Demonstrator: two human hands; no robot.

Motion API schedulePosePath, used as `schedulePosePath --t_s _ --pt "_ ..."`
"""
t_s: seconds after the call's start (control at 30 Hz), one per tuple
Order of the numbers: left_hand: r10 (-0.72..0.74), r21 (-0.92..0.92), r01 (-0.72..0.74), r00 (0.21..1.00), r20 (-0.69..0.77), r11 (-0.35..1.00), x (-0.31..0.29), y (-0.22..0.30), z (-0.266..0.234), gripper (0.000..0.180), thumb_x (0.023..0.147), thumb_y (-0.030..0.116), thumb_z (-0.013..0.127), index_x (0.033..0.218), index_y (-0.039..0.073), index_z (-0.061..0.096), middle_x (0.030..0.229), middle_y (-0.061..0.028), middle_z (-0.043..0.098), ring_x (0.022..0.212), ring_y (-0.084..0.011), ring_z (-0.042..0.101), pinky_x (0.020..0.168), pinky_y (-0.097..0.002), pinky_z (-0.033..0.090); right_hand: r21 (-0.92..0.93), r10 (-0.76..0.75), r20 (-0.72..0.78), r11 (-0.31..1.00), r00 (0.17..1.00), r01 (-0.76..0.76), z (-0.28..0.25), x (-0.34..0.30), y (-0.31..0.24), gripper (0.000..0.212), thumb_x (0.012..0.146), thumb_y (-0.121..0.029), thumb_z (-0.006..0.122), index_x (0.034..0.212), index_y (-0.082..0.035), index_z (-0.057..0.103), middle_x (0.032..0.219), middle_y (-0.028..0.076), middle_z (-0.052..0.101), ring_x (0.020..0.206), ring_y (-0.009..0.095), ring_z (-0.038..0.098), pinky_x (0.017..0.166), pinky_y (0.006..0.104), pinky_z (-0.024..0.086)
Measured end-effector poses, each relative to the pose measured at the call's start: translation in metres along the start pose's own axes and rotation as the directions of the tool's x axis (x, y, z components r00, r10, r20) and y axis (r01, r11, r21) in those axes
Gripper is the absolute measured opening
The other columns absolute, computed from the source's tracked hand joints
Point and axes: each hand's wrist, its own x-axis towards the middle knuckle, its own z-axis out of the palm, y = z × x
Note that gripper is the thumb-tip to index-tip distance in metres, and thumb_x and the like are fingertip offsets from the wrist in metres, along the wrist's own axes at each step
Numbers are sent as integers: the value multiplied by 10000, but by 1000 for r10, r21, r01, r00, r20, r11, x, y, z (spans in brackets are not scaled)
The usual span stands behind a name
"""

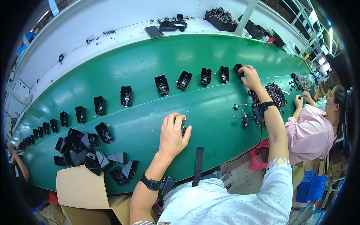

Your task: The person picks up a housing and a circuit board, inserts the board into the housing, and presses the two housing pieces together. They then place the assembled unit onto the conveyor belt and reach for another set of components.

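Observation:
At the right end of a curved row of black plastic housings, my right hand (250, 77) has its fingers closed on a black housing (237, 69). Closer to me, over the green table (210, 116), my left hand (173, 134) curls around a small black part with a red wire (183, 129); most of that part is hidden by the fingers. Another housing (224, 74) stands just left of my right hand, with electronic parts and wires inside. Below my right forearm lie a few loose wired parts (245, 119) beside a heap of small black parts (275, 95).
A pile of black housings (80, 144) lies at left, above an open cardboard box (82, 187). The white back ledge carries a phone (154, 32) and a bin of small parts (221, 20). A co-worker in pink (311, 125) sits at right; another person's arm (18, 161) shows far left.

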Motion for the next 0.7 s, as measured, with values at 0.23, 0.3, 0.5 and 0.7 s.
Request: schedulePosePath --t_s 0.23,0.3,0.5,0.7 --pt "-2 -2 2 1000 -4 1000 -1 3 -1 377 832 130 769 1163 14 631 1190 -181 598 1146 -393 565 984 -484 482 -125 34 -65 991 997 -42 -9 -2 -17 404 732 55 621 1106 -97 649 1175 139 663 1283 364 534 1060 470 438" --pt "-1 19 2 999 -32 1000 -4 -6 -4 379 830 130 764 1167 19 631 1193 -175 591 1156 -386 563 977 -483 479 -95 -27 -110 995 994 17 -19 7 -41 412 732 33 650 1128 -83 643 1188 148 658 1280 365 540 1059 462 442" --pt "95 52 -85 970 -222 995 0 3 -15 321 849 120 714 1141 17 633 1180 -169 595 1145 -371 573 941 -473 480 536 -155 76 839 985 91 -82 -18 -223 388 806 -66 732 1181 -16 644 1156 133 678 943 257 688 797 364 539" --pt "14 92 19 939 -345 996 -4 19 -60 262 839 100 732 1075 15 660 1104 -155 657 1080 -378 619 961 -451 482 609 -412 301 777 860 159 -55 -46 -345 486 845 -271 817 1217 -30 618 1069 127 621 772 262 688 641 376 564"
